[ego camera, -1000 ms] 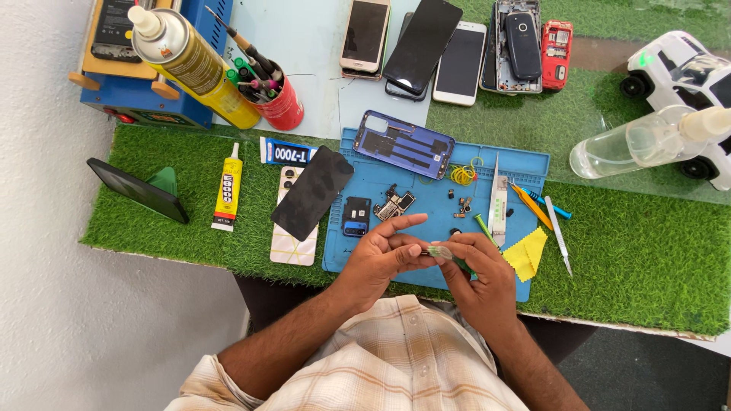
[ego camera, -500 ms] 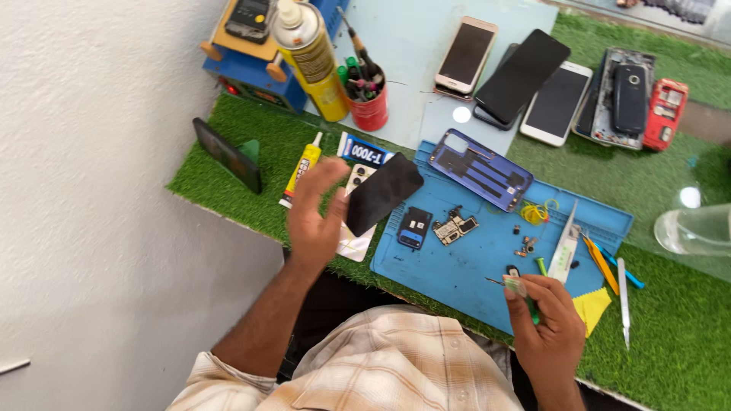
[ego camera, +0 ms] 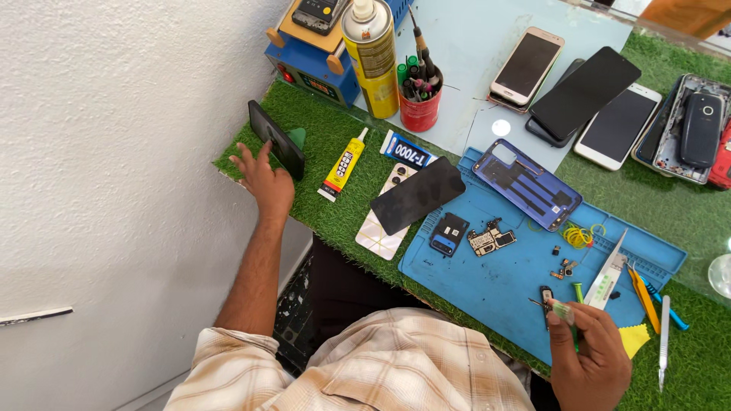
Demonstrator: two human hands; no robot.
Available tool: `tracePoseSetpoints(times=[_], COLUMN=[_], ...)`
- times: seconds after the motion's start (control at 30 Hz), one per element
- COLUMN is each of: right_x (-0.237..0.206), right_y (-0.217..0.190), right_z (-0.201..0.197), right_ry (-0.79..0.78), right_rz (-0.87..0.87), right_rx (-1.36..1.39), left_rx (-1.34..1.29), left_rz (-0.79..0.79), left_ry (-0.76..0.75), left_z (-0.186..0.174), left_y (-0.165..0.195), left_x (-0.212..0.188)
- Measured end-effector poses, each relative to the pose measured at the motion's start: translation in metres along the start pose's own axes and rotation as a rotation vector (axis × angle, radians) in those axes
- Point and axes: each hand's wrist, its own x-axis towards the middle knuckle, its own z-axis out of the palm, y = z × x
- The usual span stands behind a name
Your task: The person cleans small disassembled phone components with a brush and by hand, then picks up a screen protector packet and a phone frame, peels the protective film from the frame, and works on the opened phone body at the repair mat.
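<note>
My left hand point(ego camera: 263, 179) is stretched out to the far left edge of the green turf. Its fingers are spread and rest against a black phone point(ego camera: 276, 139) propped on a green stand point(ego camera: 297, 137). My right hand point(ego camera: 590, 358) is at the near edge of the blue work mat point(ego camera: 495, 285). It pinches a small green-handled tool point(ego camera: 576, 297) together with a tiny pale part at the fingertips. A small dark phone part point(ego camera: 546, 295) lies on the mat just beyond those fingertips.
On the mat lie a blue phone back cover point(ego camera: 527, 183), a circuit board point(ego camera: 490, 239), a camera module point(ego camera: 448, 232) and white tweezers point(ego camera: 608, 275). A black screen point(ego camera: 417, 195), a glue tube point(ego camera: 342, 165), a red tool cup point(ego camera: 419, 106), a spray can point(ego camera: 371, 53) and several phones point(ego camera: 582, 91) sit behind.
My left hand left the work in front of me and reached left to the propped phone. My right hand stayed at the mat's near edge with the tool. The view swung left.
</note>
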Motion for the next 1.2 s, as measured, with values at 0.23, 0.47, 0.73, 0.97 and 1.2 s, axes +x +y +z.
tracePoseSetpoints(times=[0.23, 0.47, 0.73, 0.97, 1.2], right_x=[0.001, 0.003, 0.002, 0.002, 0.010], right_y=[-0.001, -0.004, -0.005, -0.010, -0.020], right_z=[0.002, 0.005, 0.006, 0.003, -0.001], right_ry=[-0.007, -0.036, -0.029, -0.018, -0.003], right_rz=[0.044, 0.015, 0.035, 0.025, -0.101], right_rx=[-0.004, 0.002, 0.021, -0.012, -0.017], left_rx=[-0.093, -0.100, -0.119, -0.252, -0.281], left_rz=[-0.011, -0.041, -0.007, 0.152, 0.373], left_ry=[0.061, 0.014, 0.002, 0.124, 0.214], left_z=[-0.020, -0.026, -0.018, -0.021, -0.057], left_y=[-0.002, 0.005, 0.007, 0.019, 0.082], left_x=[0.000, -0.005, -0.002, -0.010, -0.033])
